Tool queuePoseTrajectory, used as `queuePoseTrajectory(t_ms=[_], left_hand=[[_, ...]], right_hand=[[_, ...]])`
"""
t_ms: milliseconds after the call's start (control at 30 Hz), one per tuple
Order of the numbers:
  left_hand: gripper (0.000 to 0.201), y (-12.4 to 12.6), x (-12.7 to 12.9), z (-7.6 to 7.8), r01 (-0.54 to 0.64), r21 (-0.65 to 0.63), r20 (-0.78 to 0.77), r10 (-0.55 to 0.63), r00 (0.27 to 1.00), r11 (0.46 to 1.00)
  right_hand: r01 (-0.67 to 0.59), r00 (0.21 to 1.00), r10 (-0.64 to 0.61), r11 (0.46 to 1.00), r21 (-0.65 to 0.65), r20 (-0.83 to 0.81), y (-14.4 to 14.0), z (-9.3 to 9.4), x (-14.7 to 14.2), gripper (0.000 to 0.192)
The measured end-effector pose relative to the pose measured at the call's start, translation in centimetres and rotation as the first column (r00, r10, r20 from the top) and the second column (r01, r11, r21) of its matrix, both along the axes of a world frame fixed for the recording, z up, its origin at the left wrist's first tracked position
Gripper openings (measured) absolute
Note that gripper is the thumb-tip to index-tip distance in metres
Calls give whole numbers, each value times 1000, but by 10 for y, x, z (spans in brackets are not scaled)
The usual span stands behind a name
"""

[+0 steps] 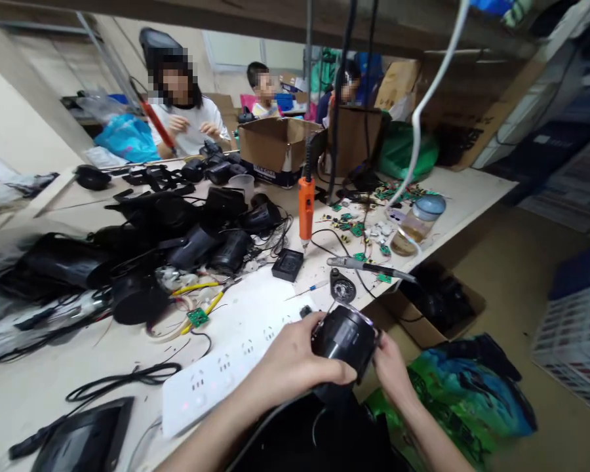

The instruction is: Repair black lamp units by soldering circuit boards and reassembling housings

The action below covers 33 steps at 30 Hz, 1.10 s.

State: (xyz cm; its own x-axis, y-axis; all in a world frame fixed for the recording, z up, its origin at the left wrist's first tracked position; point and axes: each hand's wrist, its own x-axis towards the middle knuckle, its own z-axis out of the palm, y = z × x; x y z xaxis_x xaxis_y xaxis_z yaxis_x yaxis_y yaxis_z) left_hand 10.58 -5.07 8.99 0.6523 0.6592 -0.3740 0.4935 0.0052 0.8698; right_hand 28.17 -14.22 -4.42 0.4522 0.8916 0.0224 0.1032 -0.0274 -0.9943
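My left hand (295, 360) and my right hand (391, 367) both grip a round black device housing (345, 337) at the table's near edge, left hand from the left side, right hand from the right. Just beyond it lie a small round black part (343, 288), a soldering iron (368, 267) and a thin blue-tipped tool (309, 289). An orange electric screwdriver (305, 210) hangs on a cable above a small black square part (288, 264).
A white power strip (216, 373) lies left of my hands. Black housings (177, 229) are piled at left, green circuit boards (358, 226) and a jar (415, 226) at right. Cardboard boxes (275, 147) stand behind. People sit at the far side (187, 118).
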Motion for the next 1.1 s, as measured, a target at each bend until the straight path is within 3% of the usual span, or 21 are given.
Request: queuePoseTrajectory(t_ms=[67,133,200,267,367,500,700,867,1100], left_hand=[[65,-8,25,-11,117,231,-212,-67,975,966],[59,-18,47,-17,303,384,-411,-132,902,872],[53,-26,65,-19,484,430,-567,-190,802,762],[52,-32,80,-19,596,433,-652,-222,725,676],[51,-35,100,-21,674,410,-711,-247,658,615],[47,-33,119,-36,703,323,-737,-297,607,634],[51,-27,135,-76,666,255,-758,-283,588,701],[46,-18,134,-99,657,194,-794,-276,541,729],[39,-13,129,-115,672,108,-807,-330,489,732]], right_hand=[[50,991,-57,997,-60,-119,-25,-14,2,49],[69,935,-99,993,-100,-340,-42,-25,-2,55],[69,795,-116,992,-101,-596,-50,-32,-8,57],[96,662,-129,992,-87,-739,-50,-37,-12,58],[181,637,-194,978,-100,-746,-47,-44,-13,56],[282,656,-307,947,-154,-690,-51,-58,-6,48],[434,704,-487,871,-229,-518,-60,-83,-4,44],[407,726,-466,884,-230,-506,-64,-88,-17,35],[342,706,-414,910,-235,-575,-68,-96,-29,28]])
